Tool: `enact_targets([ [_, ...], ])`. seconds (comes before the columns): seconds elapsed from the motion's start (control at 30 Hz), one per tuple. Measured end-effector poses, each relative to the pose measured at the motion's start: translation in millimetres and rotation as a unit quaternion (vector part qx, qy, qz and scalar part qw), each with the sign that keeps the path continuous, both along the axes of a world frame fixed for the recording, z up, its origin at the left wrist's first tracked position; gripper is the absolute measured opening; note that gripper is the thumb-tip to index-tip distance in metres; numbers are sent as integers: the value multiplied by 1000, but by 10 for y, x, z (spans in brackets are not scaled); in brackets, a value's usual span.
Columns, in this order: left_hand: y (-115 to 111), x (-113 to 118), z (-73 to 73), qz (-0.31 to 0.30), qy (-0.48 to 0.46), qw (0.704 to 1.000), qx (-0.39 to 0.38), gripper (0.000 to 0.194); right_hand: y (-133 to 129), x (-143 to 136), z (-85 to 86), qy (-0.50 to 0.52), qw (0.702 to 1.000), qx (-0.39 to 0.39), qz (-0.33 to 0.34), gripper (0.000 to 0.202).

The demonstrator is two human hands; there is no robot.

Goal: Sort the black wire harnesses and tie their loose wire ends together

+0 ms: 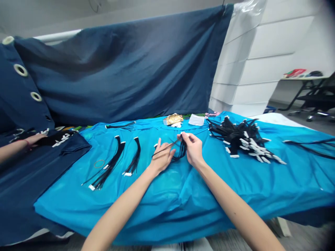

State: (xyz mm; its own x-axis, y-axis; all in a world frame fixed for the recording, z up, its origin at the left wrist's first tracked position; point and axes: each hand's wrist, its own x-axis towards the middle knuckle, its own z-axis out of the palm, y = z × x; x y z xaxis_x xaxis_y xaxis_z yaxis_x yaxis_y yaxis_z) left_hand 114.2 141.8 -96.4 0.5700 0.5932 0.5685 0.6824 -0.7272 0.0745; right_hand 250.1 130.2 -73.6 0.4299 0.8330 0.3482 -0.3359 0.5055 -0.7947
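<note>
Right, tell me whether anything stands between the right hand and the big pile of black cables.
Nothing visible does. Only a stretch of blue cloth shows between the right hand and the pile of black cables. The hand itself, though, is holding a black cable bundle.

a dark navy fabric curtain [131, 73] is hung across the back, its left part pierced by pale round eyelets [15, 68]. at right, a tall white stack with horizontal seams [243, 69] is followed by a pale-topped, dark-legged desk [303, 78] and a black wheeled chair [318, 101], set on grey flooring [293, 120].
</note>
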Motion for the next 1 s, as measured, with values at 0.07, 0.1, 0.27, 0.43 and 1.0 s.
enact_targets([
  [0.07,1,-23,-27,-55,48,996,-43,36,68,131,68,97,995,-19,-24,30],
  [0.1,1,-38,-35,-81,59,994,-54,36,94,220,109,141,989,-24,-39,30],
  [0.27,13,-83,-85,-164,-33,986,-15,42,81,750,288,292,952,-36,-83,19],
  [0.43,30,-32,-133,-132,-85,984,86,68,-128,1009,335,293,946,-23,-134,25],
  [1.0,-471,479,410,-74,144,977,-141,29,-1397,1139,601,-274,949,127,-95,17],
])
